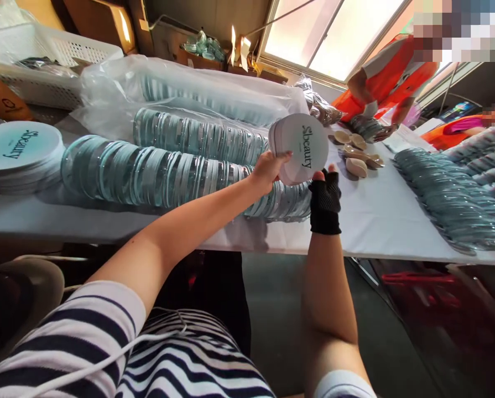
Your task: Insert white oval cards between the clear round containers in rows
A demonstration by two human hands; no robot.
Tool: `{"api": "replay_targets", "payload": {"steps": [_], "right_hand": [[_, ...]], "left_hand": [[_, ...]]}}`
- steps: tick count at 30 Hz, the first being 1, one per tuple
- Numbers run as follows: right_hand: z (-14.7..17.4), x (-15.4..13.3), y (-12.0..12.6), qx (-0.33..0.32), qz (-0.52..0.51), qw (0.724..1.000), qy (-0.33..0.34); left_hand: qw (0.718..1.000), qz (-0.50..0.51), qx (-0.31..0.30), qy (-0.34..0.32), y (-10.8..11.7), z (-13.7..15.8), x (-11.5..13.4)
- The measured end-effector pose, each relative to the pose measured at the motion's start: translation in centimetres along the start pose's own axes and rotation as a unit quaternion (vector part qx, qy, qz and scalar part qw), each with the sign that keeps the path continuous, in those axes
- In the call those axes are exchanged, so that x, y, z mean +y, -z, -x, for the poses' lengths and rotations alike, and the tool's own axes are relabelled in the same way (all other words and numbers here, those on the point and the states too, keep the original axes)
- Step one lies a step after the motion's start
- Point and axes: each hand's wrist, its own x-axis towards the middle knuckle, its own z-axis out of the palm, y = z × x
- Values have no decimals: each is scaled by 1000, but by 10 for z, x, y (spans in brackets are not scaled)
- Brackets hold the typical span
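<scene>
My left hand (271, 168) is closed around the left side of a stack of round pale cards (299, 146), its thumb across the front. The top card carries dark "Sbeauty" lettering, and the stack is tilted above the table. My right hand (325, 193), in a black fingerless glove, has its thumb and fingertips at the stack's lower right rim; the fingers are partly hidden. Below and behind lies a long row of clear round plastic pieces (160, 174), set on edge. A second row (189, 132) lies behind it. Another stack of "Sbeauty" cards (17, 146) rests at left.
A white-covered table (367, 221) spans the view. Clear plastic wrap (106, 83) covers a back row. White baskets (81, 50) stand back left. Tan scoop-like pieces (356, 167) and more clear round pieces (450, 199) lie at right. A person in orange (392, 74) works across the table.
</scene>
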Motion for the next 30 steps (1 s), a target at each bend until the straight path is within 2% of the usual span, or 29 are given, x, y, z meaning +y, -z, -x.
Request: {"api": "replay_targets", "payload": {"steps": [2, 5, 6, 9, 11, 14, 19, 23, 27, 30], "right_hand": [[2, -12, -10, 26, 122, 990, 65], [12, -23, -26, 70, 182, 966, 168], [15, -24, -31, 78, 186, 963, 179], [21, -23, -37, 55, 178, 975, 126], [26, -25, -38, 56, 173, 976, 121], [34, -32, -37, 109, 175, 961, 183], [32, -33, -32, 157, 189, 960, 134], [30, -23, -31, 141, 207, 950, 186], [44, -23, -42, 106, 261, 921, 269], [42, -21, -43, 130, 241, 919, 284]], "left_hand": [[1000, -7, -14, -14, 3, 13, 7], [998, -38, 10, -42, 10, 27, 16], [998, -44, 11, -47, 13, 31, 17], [998, -40, -5, -52, 20, 38, 18], [997, -36, -3, -62, 23, 40, 15], [997, -35, 17, -64, 25, 42, 11], [999, -27, 13, -15, 22, 45, 11], [997, -56, -10, -53, 22, 45, 10], [995, -60, -11, -74, 22, 43, 1], [992, -82, -36, -91, 23, 45, -4]]}}
